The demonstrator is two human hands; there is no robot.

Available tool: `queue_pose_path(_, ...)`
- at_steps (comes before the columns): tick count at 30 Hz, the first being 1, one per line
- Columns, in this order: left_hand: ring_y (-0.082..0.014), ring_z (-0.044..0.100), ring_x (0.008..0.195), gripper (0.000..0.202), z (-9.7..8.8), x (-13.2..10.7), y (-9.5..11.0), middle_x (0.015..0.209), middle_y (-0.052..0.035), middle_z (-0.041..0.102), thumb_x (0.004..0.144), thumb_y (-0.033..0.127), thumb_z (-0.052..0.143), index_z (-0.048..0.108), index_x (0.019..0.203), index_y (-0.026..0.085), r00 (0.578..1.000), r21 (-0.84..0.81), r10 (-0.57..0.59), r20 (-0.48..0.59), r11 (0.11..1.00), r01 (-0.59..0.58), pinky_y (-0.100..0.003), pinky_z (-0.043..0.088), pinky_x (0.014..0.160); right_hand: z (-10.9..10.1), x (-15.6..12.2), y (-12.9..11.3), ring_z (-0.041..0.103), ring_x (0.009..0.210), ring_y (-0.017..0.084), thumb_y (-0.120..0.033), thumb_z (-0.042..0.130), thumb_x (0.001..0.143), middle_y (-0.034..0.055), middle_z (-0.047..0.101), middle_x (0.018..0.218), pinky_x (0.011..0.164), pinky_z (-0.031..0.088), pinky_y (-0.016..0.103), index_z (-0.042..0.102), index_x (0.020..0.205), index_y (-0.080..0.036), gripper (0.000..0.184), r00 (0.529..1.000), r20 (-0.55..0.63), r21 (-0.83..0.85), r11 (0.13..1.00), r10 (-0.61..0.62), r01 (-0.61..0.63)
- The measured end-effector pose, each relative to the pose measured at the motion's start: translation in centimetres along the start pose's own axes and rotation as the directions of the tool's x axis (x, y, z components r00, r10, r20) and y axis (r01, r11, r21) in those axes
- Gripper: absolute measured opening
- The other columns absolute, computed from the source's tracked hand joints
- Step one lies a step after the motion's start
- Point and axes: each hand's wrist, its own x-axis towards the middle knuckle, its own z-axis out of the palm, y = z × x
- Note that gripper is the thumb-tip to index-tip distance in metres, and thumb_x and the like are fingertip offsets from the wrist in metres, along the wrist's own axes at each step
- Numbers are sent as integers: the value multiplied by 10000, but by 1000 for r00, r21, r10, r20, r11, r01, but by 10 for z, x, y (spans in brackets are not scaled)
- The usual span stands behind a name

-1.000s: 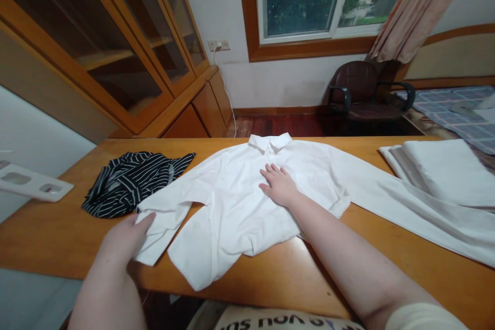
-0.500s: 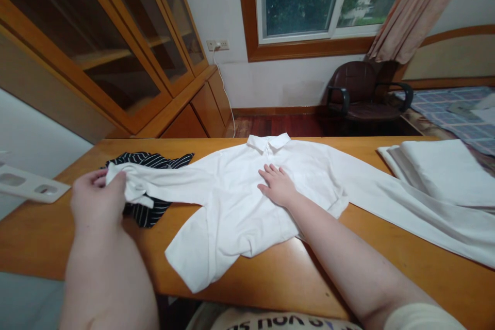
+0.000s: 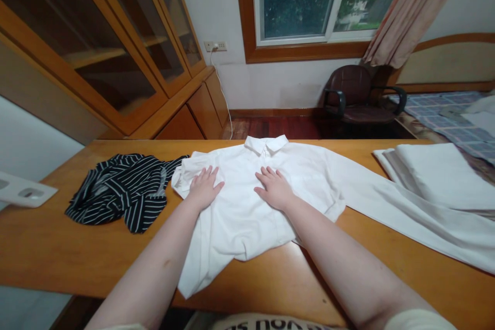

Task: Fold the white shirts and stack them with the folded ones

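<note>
Pressing a white shirt [image 3: 243, 216] flat on the wooden table [image 3: 46, 247], the left hand [image 3: 203, 187] covers its folded-in sleeve and the right hand [image 3: 274, 188] its chest, fingers spread open, apparently holding the fabric smooth.

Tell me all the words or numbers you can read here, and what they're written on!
Dark printed letters on the person's pale top, at the bottom edge: upside down and cut off by the frame, so no whole word can be read.
White shirt, striped garment, folded white cloth: no writing shows.
White object at the left edge: no readable mark.
</note>
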Motion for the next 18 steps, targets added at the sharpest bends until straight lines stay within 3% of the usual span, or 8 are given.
queue_pose_path(7, -278, 140, 1415, 618, 4, 17, -14, 1548, -71, 169, 907, 514, 302, 277, 1460, 240, 999, -3, -27, -36, 1000, 27, -472, 170, 1112, -17, -4, 3, 220, 1385, 253, -446, 442, 894, 111, 323, 1491, 1100, 174, 418, 453, 1359, -177, 538, 998, 21, 33, 998, -62, 62)
queue_pose_path(10, -279, 166, 1410, 603, 6, 15, -9, 1543, -71, 197, 912, 504, 297, 291, 1455, 242, 995, 15, -49, -83, 999, 50, -468, 180, 1110, -32, -13, -9, 325, 1319, 293, -415, 429, 890, 139, 367, 1456, 1052, 244, 477, 491, 1312, -177, 489, 995, -11, -66, 992, 104, -104)
queue_pose_path(12, -280, 174, 1408, 601, 6, 14, -7, 1540, -73, 210, 912, 502, 299, 297, 1453, 240, 995, 21, -48, -90, 999, 50, -466, 185, 1110, -36, -18, -18, 375, 1266, 342, -472, 426, 871, 180, 388, 1426, 988, 295, 546, 502, 1300, -165, 533, 954, 41, -119, 949, 297, -290)
queue_pose_path(15, -280, 167, 1409, 602, 5, 16, -7, 1539, -72, 210, 911, 503, 303, 299, 1452, 240, 995, 16, -53, -85, 998, 54, -468, 183, 1111, -31, -17, -21, 231, 1325, 431, -600, 426, 819, 194, 245, 1499, 916, 273, 678, 342, 1428, -185, 742, 846, 168, -194, 858, 506, -475)
queue_pose_path(18, -280, 166, 1410, 608, 4, 21, -6, 1538, -77, 212, 910, 509, 297, 298, 1453, 236, 994, 7, -63, -85, 998, 64, -472, 182, 1111, -19, -10, -7, -61, 1379, 423, -697, 311, 809, 111, -48, 1563, 901, 128, 774, 48, 1502, -258, 862, 832, 181, -230, 845, 525, -483)
